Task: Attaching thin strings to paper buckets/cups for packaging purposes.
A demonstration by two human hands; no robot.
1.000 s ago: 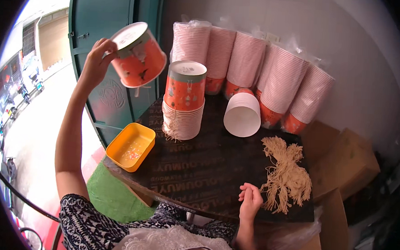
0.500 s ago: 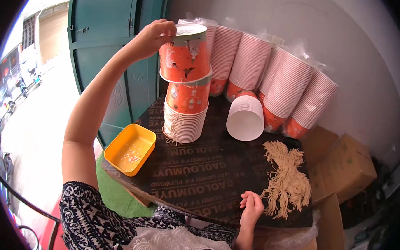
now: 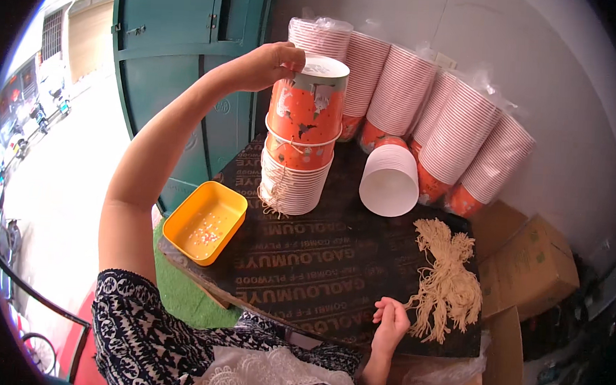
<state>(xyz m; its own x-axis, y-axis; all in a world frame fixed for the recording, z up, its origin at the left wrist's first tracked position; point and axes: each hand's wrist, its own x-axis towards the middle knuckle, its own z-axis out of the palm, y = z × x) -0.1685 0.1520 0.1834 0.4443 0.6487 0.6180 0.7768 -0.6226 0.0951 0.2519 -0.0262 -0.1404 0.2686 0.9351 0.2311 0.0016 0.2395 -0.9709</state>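
Left hand (image 3: 280, 64) is closed over the base edge of an inverted orange paper bucket (image 3: 306, 112), fingers curled in what appears to be a pinch; the thumb's exact contact cannot be made out. The bucket lies just below and to the right of this hand, its rim around the upper part of the nested stack (image 3: 298, 190) beneath, a band of the next orange wall showing.

Risks, as judged: holding one side of the base only could let the bucket tilt and seat crooked, or bind on the wall below. Loose cords (image 3: 275, 184) hanging down the stack's left side, below the hand, could become trapped between rims. Sideways pressure at this height could topple the column, as no second hand steadies it.

Pose: left arm is raised and reaching forward, elbow out to the left, forearm sloping up and rightward, back of the hand uppermost. Right hand (image 3: 390, 324), well below and to the right of the left, is at the front edge of the worktop (image 3: 331, 277), fingers loosely folded, with no object seen in it. A cord bundle (image 3: 449, 283) lies just to its right.
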